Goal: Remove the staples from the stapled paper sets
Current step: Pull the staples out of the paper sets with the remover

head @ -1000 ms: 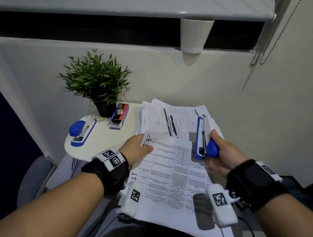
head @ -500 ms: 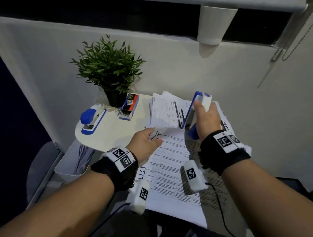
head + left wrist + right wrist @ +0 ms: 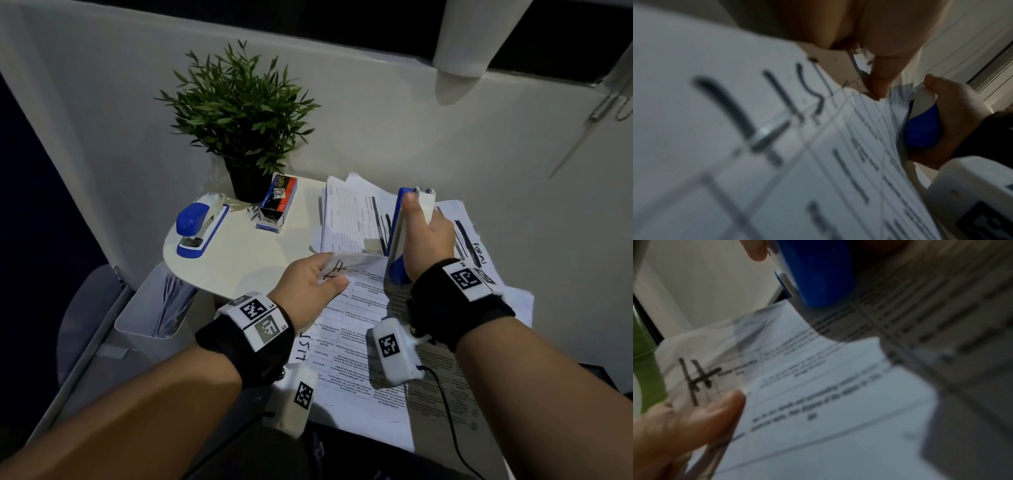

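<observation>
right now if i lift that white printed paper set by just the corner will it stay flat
Probably not: the white printed paper set already curls where the left hand pinches its corner, so it looks thin and floppy. The loose white sheets lie splayed, so they would likely slide if pushed.

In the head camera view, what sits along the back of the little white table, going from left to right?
Blue and white stapler → potted plant → staples box → loose stack of printed forms → second stapler, gripped by the right hand.
</observation>
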A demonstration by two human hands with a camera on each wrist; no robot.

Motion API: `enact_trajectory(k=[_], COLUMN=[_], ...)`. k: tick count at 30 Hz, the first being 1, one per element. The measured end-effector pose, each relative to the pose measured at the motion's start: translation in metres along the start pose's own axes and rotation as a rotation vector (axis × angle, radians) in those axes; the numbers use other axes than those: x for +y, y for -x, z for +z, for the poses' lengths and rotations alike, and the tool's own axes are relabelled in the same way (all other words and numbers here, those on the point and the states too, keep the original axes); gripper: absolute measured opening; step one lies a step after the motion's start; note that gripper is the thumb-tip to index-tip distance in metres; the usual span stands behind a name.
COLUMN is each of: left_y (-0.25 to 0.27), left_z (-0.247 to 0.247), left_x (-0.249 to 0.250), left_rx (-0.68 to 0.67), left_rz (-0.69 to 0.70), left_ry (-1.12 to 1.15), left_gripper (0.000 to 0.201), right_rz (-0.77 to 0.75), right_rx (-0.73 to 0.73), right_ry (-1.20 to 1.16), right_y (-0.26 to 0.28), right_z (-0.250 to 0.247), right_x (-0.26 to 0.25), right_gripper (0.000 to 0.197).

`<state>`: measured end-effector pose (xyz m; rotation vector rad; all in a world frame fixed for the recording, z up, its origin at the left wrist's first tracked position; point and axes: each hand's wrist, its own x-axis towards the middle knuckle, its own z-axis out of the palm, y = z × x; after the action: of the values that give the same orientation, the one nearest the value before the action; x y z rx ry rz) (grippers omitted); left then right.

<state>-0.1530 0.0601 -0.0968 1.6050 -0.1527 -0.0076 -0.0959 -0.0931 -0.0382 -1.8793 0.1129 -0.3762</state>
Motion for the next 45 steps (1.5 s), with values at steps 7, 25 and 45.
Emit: enact_trajectory(k=[7, 25, 45], left_y=[-0.001, 0.006, -0.032], left_z=[-0.001, -0.015, -0.002], left_x=[0.002, 0.015, 0.048], left_rx=[0.032, 0.313, -0.389], left_rz=[-0.004, -0.043, 0.267], left_ry=[-0.008, -1.076, -1.501], left_gripper=[0.036, 0.066, 0.012], right_rz=[0.006, -0.241, -0.225], right_rx=[0.025, -0.881, -0.773], right_ry=[0.001, 1.208, 0.999], right_y=[0.001, 0.069, 0.057], right_z=[-0.001, -0.078, -0.094], right_x=[-0.008, 0.027, 0.036], right_gripper=[0.036, 0.063, 0.063])
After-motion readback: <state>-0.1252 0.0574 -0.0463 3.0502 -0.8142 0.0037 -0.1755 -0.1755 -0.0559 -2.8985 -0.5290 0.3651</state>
